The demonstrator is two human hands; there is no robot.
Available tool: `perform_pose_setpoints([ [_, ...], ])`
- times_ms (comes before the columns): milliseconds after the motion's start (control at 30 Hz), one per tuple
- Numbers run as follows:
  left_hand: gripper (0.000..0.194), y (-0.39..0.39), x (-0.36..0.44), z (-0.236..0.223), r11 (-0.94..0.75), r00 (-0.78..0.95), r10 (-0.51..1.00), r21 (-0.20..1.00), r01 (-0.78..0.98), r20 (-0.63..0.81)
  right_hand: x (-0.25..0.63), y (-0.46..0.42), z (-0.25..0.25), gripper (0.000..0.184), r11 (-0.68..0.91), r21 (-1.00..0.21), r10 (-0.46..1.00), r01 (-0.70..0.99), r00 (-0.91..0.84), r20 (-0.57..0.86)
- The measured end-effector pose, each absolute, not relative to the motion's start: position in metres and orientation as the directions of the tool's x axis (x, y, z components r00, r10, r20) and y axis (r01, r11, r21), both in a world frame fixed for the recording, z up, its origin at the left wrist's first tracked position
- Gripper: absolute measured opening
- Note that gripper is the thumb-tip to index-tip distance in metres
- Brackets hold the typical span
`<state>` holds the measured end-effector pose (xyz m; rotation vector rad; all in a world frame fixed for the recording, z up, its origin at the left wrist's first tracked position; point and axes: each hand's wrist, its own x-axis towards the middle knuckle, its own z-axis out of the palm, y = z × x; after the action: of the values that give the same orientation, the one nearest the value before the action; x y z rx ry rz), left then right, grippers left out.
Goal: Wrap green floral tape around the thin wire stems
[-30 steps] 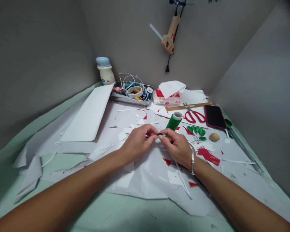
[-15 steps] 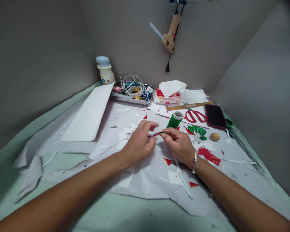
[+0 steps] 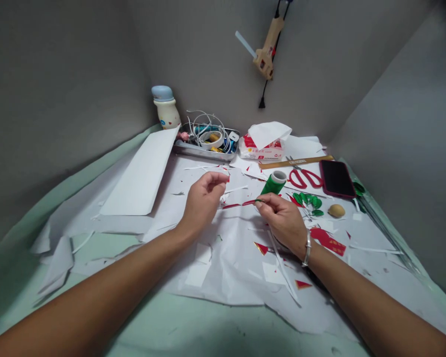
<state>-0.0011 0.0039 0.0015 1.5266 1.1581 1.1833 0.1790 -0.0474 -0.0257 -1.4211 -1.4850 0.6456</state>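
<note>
My right hand (image 3: 282, 215) pinches a thin red strip (image 3: 248, 202) with a dark green end at the fingertips. The strip points left; another red length (image 3: 231, 206) lies in line with it, and I cannot tell if the two are joined. My left hand (image 3: 204, 198) is raised to the left of the strip, thumb and fingertips drawn together; anything between them is too fine to make out. Just behind my right fingers stands a spool of green thread (image 3: 272, 184), tilted. Several green leaf-shaped pieces (image 3: 314, 201) lie to the right of that hand.
White paper (image 3: 230, 277) covered with scraps lies over a green cloth. Red scissors (image 3: 305, 178), a ruler (image 3: 297, 162), a phone (image 3: 337, 178) and a small tan ball (image 3: 336, 210) are at right. Behind sit a tissue pack (image 3: 262, 148) and metal tray (image 3: 204, 152). A glue gun (image 3: 267, 49) hangs above.
My left hand has drawn up and left, away from the red strip and my right hand, so more of the red shows. The right hand keeps its pinch.
</note>
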Motion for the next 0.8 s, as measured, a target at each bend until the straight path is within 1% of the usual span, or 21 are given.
perform_pose_setpoints([
  [100, 0.023, 0.005, -0.004, 0.0, -0.244, 0.149, 0.965, 0.945, 0.218, 0.215, 0.18, -0.047, -0.026, 0.016, 0.174, -0.874, 0.952, 0.454, 0.151, 0.267],
  [300, 0.024, 0.008, -0.006, -0.004, -0.181, 0.158, 0.975, 0.966, 0.185, 0.153, 0.185, -0.043, -0.031, 0.02, 0.154, -0.898, 0.946, 0.412, 0.201, 0.254],
  [467, 0.023, 0.01, -0.006, -0.007, -0.175, 0.164, 0.977, 0.955, 0.241, 0.137, 0.186, -0.042, -0.032, 0.023, 0.13, -0.931, 0.939, 0.342, 0.258, 0.226],
  [633, 0.022, 0.013, -0.007, -0.01, -0.158, 0.177, 0.978, 0.943, 0.292, 0.109, 0.187, -0.042, -0.031, 0.024, 0.109, -0.939, 0.933, 0.327, 0.293, 0.21],
  [700, 0.022, 0.013, -0.007, -0.011, -0.155, 0.174, 0.979, 0.945, 0.289, 0.107, 0.187, -0.042, -0.031, 0.024, 0.111, -0.938, 0.932, 0.328, 0.295, 0.213],
  [800, 0.02, 0.014, -0.007, -0.01, -0.108, 0.179, 0.982, 0.967, 0.229, 0.067, 0.186, -0.042, -0.03, 0.023, 0.126, -0.929, 0.924, 0.349, 0.298, 0.238],
])
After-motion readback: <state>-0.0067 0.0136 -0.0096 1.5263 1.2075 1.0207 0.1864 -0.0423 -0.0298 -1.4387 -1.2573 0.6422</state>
